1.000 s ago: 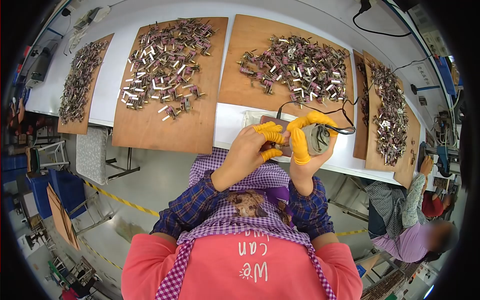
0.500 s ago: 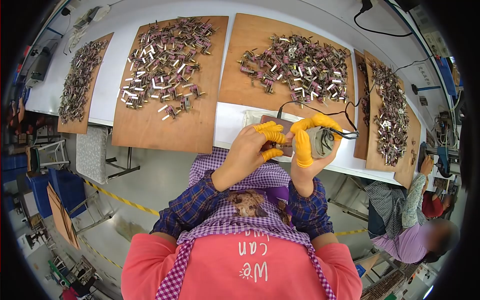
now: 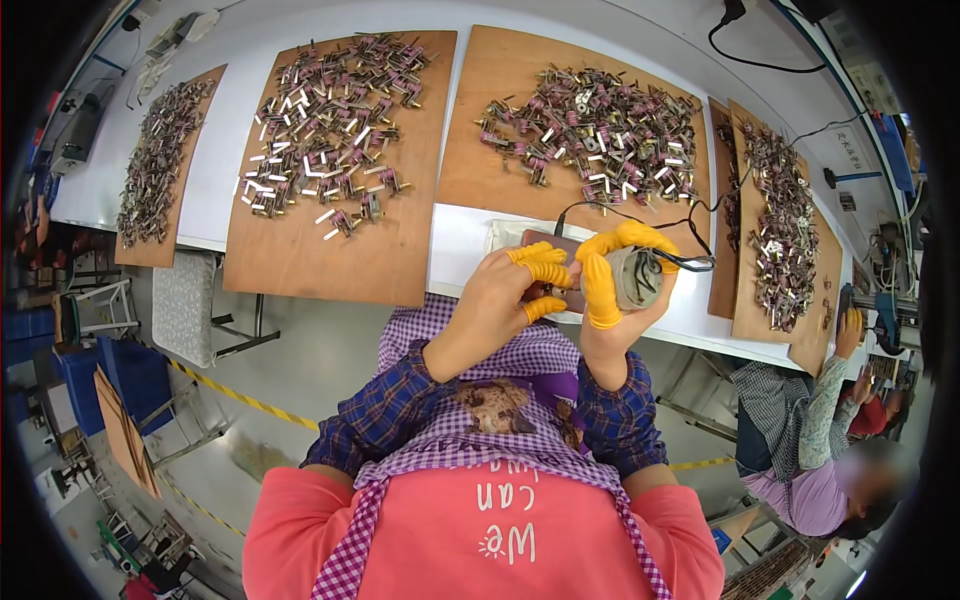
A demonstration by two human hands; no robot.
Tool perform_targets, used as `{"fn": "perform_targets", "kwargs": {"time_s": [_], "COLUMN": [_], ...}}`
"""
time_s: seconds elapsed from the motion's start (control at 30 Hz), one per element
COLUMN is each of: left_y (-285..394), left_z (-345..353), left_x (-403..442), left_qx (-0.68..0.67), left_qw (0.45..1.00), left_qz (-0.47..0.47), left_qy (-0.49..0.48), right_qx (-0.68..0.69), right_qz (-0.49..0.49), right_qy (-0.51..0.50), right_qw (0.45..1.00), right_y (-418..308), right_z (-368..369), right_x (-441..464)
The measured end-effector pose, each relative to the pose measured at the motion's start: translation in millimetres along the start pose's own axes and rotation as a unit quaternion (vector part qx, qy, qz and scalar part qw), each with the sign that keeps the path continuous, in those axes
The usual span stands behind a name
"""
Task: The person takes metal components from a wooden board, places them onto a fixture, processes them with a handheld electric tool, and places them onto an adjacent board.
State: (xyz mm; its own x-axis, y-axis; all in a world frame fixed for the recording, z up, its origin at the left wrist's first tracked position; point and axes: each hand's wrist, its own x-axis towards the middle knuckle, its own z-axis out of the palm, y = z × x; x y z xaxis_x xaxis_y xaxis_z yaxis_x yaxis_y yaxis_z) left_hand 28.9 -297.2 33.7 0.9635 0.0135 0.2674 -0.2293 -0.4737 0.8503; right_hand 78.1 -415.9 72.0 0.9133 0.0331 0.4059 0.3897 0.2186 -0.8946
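My right hand (image 3: 620,300), with yellow finger cots, is wrapped round a grey cylindrical corded tool (image 3: 637,280). Wires show in the tool's end facing me, and a black cable leaves it; its far end is hidden. Just left of it, my left hand (image 3: 520,285), also in yellow finger cots, pinches a small metal part (image 3: 560,292) mostly covered by the fingers. Both hands meet over a reddish-brown plate (image 3: 565,245) at the table's near edge.
Wooden boards (image 3: 400,240) on the white table (image 3: 458,260) carry heaps of small metal-and-pink components (image 3: 600,130). More heaps lie far left and right. A black cable (image 3: 700,205) crosses the right board. A co-worker (image 3: 810,480) sits at the right; a grey stool (image 3: 185,310) stands left.
My right hand and the corded tool have shifted and tilted slightly to the left. The left hand stays almost still. The co-worker at the right has moved an arm.
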Motion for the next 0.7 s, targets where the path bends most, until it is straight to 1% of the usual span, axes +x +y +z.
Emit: {"fn": "perform_targets", "kwargs": {"time_s": [0.17,0.3,0.5,0.63,0.7], "left_y": [0.2,1.7,-0.4,-3.4,-4.7], "left_z": [-0.1,-1.6,1.2,0.5,1.4], "left_x": [-0.1,0.5,-1.1,-2.4,-2.3], "left_qx": [-0.004,-0.001,-0.005,-0.002,0.001], "left_qw": [1.000,1.000,1.000,1.000,1.000], "left_qz": [-0.009,-0.005,-0.004,-0.005,0.004], "left_qy": [-0.002,-0.003,0.003,-0.008,-0.004], "right_qx": [0.004,-0.018,-0.029,-0.078,-0.098], "right_qz": [-0.014,0.001,0.014,-0.083,-0.094], "right_qy": [0.016,-0.007,0.007,-0.086,-0.100], "right_qw": [1.000,1.000,0.999,0.990,0.986], "right_y": [0.5,2.7,2.1,-2.6,-3.2], "right_z": [-1.0,-4.8,-4.6,-0.6,-1.7], "right_x": [1.2,-1.5,-3.6,-0.5,-0.9]}}
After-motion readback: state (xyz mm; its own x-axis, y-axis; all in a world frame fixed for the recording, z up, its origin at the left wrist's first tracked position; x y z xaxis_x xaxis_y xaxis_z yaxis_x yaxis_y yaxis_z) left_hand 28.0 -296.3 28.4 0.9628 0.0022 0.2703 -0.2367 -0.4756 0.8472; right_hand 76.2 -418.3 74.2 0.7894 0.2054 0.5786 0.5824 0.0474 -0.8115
